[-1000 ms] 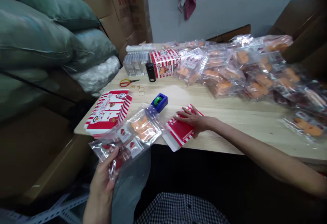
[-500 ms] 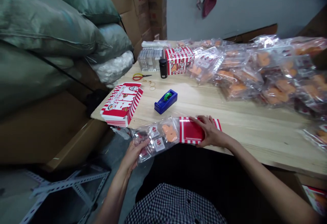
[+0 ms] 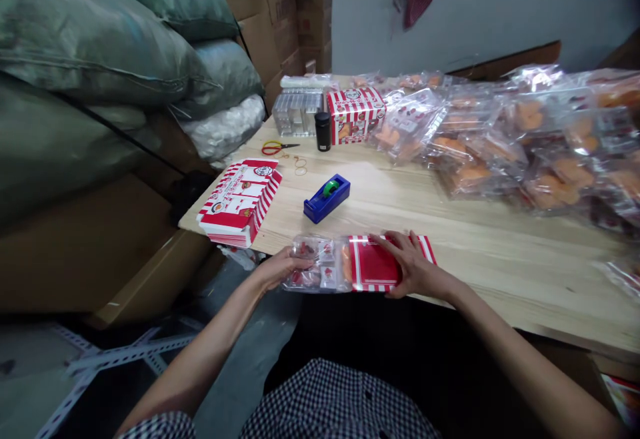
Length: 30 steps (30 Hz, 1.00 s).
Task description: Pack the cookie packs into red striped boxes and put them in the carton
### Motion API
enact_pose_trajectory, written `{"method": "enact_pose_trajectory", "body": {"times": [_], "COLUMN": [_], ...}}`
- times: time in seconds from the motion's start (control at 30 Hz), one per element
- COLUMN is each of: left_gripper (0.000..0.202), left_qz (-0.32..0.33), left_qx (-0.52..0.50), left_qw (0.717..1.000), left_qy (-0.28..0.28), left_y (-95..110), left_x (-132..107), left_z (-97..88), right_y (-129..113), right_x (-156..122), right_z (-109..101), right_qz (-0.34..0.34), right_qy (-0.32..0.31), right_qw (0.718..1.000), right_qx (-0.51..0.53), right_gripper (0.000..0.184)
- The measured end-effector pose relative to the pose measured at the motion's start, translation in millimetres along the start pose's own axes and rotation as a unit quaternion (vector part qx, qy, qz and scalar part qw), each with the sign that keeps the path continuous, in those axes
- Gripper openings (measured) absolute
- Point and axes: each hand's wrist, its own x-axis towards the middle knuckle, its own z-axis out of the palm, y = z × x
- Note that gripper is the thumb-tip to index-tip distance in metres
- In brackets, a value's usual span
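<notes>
At the near edge of the wooden table (image 3: 490, 252) lies a red-and-white striped box (image 3: 380, 265). My right hand (image 3: 413, 267) grips it from above, fingers curled over its top. A clear plastic packet (image 3: 315, 271) with orange and red pieces is partly inside the box's left opening. My left hand (image 3: 280, 269) holds the packet's outer end with closed fingers.
A blue tape dispenser (image 3: 326, 197) sits just beyond the box. A stack of flat striped boxes (image 3: 240, 202) lies at the table's left corner. Scissors (image 3: 277, 148), a black cylinder (image 3: 323, 131) and an upright striped box (image 3: 356, 113) stand further back. Several clear packets (image 3: 505, 139) cover the right side.
My left hand brought the packet up from below the table edge and pushed it into the striped box. My right hand turned the box square to the edge and kept hold.
</notes>
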Motion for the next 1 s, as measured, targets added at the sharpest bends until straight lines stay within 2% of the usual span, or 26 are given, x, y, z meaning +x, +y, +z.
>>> {"method": "enact_pose_trajectory", "body": {"times": [0.1, 0.17, 0.23, 0.3, 0.37, 0.43, 0.5, 0.57, 0.67, 0.73, 0.9, 0.97, 1.0], "left_gripper": [0.046, 0.054, 0.062, 0.068, 0.062, 0.047, 0.037, 0.034, 0.027, 0.023, 0.031, 0.037, 0.042], "left_qz": [0.009, 0.032, 0.080, 0.153, 0.220, 0.258, 0.275, 0.289, 0.317, 0.347, 0.390, 0.407, 0.419], "left_qx": [-0.021, -0.012, 0.026, 0.074, 0.110, 0.137, 0.151, 0.165, 0.233, 0.293, 0.410, 0.416, 0.401], "left_qw": [0.999, 0.999, 0.996, 0.980, 0.955, 0.939, 0.930, 0.923, 0.906, 0.883, 0.824, 0.813, 0.815], "left_qy": [-0.034, -0.029, 0.021, 0.105, 0.165, 0.185, 0.192, 0.195, 0.154, 0.119, 0.026, -0.011, -0.006], "left_y": [-10, -14, -12, -5, 5, 14, 22, 27, 29, 29, 28, 23, 20], "left_x": [15, 21, 20, 13, 1, -13, -26, -37, -48, -52, -57, -58, -58], "left_z": [21.6, 31.7, 34.0, 29.9, 25.3, 26.1, 34.5, 48.4, 71.1, 82.5, 93.0, 96.7, 100.0], "right_y": [-3, -3, -4, -7, -14, -27, -45, -64, -88, -96, -102, -107, -110], "right_x": [0, -2, -5, -10, -15, -20, -25, -29, -33, -35, -45, -48, -48], "right_z": [2, 3, 3, 4, 5, 7, 9, 9, 8, 9, 23, 31, 34], "right_qz": [-0.001, 0.004, 0.019, 0.038, 0.058, 0.074, 0.086, 0.098, 0.109, 0.111, 0.141, 0.170, 0.187], "right_qy": [0.010, 0.028, 0.051, 0.081, 0.116, 0.152, 0.186, 0.218, 0.251, 0.269, 0.319, 0.351, 0.371], "right_qw": [1.000, 0.999, 0.998, 0.996, 0.992, 0.986, 0.979, 0.971, 0.962, 0.957, 0.935, 0.915, 0.900], "right_qx": [0.012, 0.015, 0.012, 0.010, 0.006, -0.002, -0.006, 0.001, 0.012, 0.012, 0.060, 0.106, 0.129], "right_gripper": [0.123, 0.123, 0.123, 0.122, 0.121, 0.120, 0.121, 0.123, 0.127, 0.128, 0.124, 0.120, 0.119]}}
